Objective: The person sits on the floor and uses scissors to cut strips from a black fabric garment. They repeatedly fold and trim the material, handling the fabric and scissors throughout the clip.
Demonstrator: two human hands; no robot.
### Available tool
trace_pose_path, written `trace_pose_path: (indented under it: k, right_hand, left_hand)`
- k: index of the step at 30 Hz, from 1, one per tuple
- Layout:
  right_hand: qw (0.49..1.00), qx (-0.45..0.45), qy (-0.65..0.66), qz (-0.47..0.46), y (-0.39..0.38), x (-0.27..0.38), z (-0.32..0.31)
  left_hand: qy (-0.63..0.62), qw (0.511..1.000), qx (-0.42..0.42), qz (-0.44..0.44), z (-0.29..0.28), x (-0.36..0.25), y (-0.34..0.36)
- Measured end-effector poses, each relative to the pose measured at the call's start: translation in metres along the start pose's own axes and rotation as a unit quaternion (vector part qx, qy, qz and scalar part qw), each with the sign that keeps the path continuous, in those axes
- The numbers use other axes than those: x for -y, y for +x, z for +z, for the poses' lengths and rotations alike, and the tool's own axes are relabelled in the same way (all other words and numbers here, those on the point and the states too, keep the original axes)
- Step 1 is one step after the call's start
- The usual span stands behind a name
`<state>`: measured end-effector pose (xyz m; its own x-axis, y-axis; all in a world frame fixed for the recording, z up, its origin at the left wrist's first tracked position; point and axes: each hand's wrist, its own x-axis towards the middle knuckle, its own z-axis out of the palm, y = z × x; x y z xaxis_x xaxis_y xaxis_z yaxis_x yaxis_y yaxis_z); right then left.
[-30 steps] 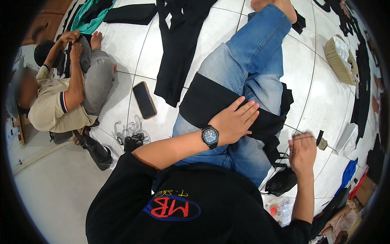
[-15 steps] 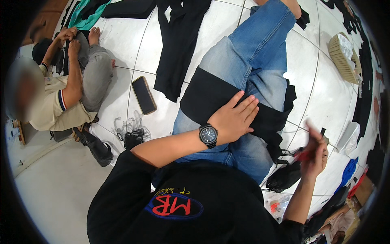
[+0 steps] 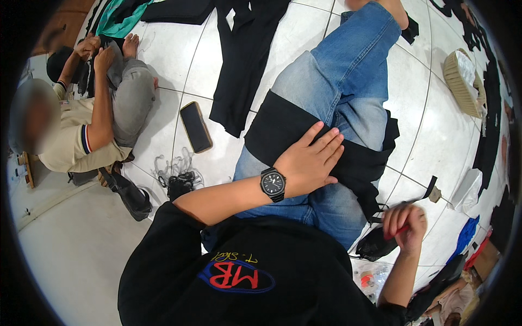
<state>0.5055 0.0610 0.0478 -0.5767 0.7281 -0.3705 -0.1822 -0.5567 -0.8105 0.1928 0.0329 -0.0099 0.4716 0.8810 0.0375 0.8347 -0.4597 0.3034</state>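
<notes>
A piece of black cloth [image 3: 283, 117] lies across my thighs over blue jeans, its right end bunched and hanging toward the floor. My left hand [image 3: 311, 160] rests flat on this cloth, fingers stretched out, with a black watch on the wrist. Apart from it, at the lower right, my right hand [image 3: 405, 227] is curled round a small red object [image 3: 396, 233]; most of that is hidden by the fingers, so its kind does not show. Just under this hand lies a black mesh pouch [image 3: 374, 245] on the floor.
On the tiles to the left are a phone [image 3: 196, 127], tangled dark threads [image 3: 179, 182] and black trousers [image 3: 239, 65]. A co-worker [image 3: 89, 119] sits at far left, hands on dark cloth. A woven basket [image 3: 463, 87] and a white bag [image 3: 467, 187] stand right.
My right hand has moved left and down, toward my body, and its fingers are now closed in a fist. The left hand stays flat on the black cloth.
</notes>
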Motion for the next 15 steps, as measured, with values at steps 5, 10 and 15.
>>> trace_pose_path:
  k: [5,10,15]
  right_hand:
    - [0.528,-0.044,-0.816,-0.230,0.047,0.012,0.007]
    - [0.606,-0.023,-0.794,-0.035,-0.027,-0.006,-0.076]
    - [0.679,-0.154,-0.673,0.251,-0.048,0.010,-0.101]
  left_hand:
    - [0.014,1.000,0.003,0.009,0.001,0.008,-0.009]
    - [0.018,1.000,-0.014,0.018,0.003,0.009,-0.011]
    - [0.017,1.000,-0.013,0.010,0.006,0.009,-0.010]
